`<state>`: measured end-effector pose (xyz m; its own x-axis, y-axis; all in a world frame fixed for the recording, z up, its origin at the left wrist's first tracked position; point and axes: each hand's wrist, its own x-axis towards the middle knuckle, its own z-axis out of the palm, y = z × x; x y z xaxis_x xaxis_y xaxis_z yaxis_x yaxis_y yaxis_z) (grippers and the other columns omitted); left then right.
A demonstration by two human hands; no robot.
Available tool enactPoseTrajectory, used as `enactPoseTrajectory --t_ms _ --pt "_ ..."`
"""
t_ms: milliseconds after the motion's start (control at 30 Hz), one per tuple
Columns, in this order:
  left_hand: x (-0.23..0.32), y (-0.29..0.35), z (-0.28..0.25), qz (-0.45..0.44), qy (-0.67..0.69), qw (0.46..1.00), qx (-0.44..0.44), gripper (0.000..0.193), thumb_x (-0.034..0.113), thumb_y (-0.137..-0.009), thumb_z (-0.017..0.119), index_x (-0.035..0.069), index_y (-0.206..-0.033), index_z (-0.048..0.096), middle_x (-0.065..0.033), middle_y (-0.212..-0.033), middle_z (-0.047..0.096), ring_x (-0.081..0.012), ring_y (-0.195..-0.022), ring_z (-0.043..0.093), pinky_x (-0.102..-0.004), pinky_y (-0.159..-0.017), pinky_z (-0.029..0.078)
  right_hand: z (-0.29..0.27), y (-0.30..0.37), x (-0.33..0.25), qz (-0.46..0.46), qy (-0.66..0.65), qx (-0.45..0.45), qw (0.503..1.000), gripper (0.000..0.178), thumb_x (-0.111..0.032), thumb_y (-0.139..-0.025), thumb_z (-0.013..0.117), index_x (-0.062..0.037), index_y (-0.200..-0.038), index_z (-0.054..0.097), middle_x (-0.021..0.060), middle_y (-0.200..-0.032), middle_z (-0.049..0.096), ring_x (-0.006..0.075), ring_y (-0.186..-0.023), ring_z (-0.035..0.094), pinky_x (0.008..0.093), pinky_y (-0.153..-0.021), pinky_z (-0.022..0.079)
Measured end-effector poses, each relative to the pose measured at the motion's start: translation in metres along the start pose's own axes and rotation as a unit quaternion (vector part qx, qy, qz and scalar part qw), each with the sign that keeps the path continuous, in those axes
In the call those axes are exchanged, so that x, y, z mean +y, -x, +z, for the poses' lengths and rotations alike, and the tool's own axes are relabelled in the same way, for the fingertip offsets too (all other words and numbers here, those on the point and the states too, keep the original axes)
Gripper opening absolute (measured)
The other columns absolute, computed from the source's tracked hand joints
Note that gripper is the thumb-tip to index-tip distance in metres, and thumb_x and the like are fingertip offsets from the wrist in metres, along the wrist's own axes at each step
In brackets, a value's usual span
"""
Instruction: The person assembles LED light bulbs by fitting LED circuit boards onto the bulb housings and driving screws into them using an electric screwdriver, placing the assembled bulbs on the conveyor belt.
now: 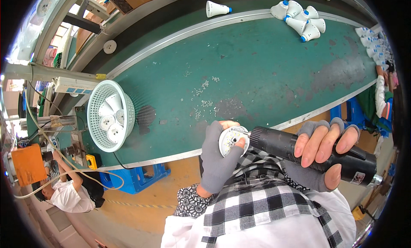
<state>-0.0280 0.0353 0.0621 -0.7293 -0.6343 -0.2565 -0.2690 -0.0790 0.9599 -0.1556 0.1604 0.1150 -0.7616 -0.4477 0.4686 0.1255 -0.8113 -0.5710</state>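
A grey fingerless glove covers my left hand (pixel 220 156), which is closed around a white LED bulb body (pixel 227 146). Its round face with the light board is tipped up, and my thumb lies on it. My right hand (pixel 323 151), gloved the same way, grips a black electric screwdriver (pixel 274 141) held nearly level. The tool's thin bit reaches the upper part of the bulb's face; whether it sits in a screw is too small to tell. Beyond my left hand, small screws (pixel 206 103) lie in loose groups on the green worktable (pixel 257 72).
A pale green basket (pixel 95 115) with several white bulb bodies stands at the left. More bulb bodies (pixel 295 23) with blue ends cluster at the far right, and a single bulb (pixel 217 9) lies beyond the metal rail. Another person (pixel 72 194) is at the lower left, near a blue stool (pixel 137 179).
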Motion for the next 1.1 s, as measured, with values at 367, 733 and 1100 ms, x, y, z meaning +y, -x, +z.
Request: enactPoseTrajectory --t_ms 367,733,1100 --pt "0.003 0.0 0.0 -0.006 -0.009 1.0 -0.012 0.027 0.009 -0.079 0.065 0.002 -0.105 0.059 -0.0097 -0.101 0.057 -0.0191 -0.093 0.055 -0.0308 -0.083 0.045 0.009 -0.007 0.012 -0.03 0.049 0.052 0.997 0.034 -0.014 -0.083 0.069 -0.0091 -0.098 0.039 0.007 -0.077 0.053 0.0165 -0.062 0.058 0.0347 -0.062 0.056" --pt "0.0 -0.003 0.003 -0.029 0.009 0.998 -0.05 0.029 0.01 -0.08 0.064 0.002 -0.108 0.058 -0.0097 -0.099 0.055 -0.0183 -0.091 0.054 -0.0306 -0.082 0.045 -0.001 -0.03 0.006 0.078 0.072 -0.076 0.991 0.03 -0.012 -0.086 0.068 -0.0097 -0.097 0.041 0.0064 -0.081 0.058 0.0179 -0.059 0.057 0.0364 -0.064 0.051" --pt "-0.018 -0.024 0.004 0.072 0.115 0.985 0.11 0.06 0.028 -0.088 0.063 0.003 -0.137 0.04 -0.0115 -0.122 0.053 -0.0212 -0.109 0.055 -0.0332 -0.091 0.047 -0.014 -0.023 0.036 0.408 0.243 0.041 0.879 0.045 -0.007 -0.082 0.069 -0.0029 -0.121 0.049 0.0039 -0.088 0.06 0.0094 -0.073 0.057 0.0233 -0.061 0.048"
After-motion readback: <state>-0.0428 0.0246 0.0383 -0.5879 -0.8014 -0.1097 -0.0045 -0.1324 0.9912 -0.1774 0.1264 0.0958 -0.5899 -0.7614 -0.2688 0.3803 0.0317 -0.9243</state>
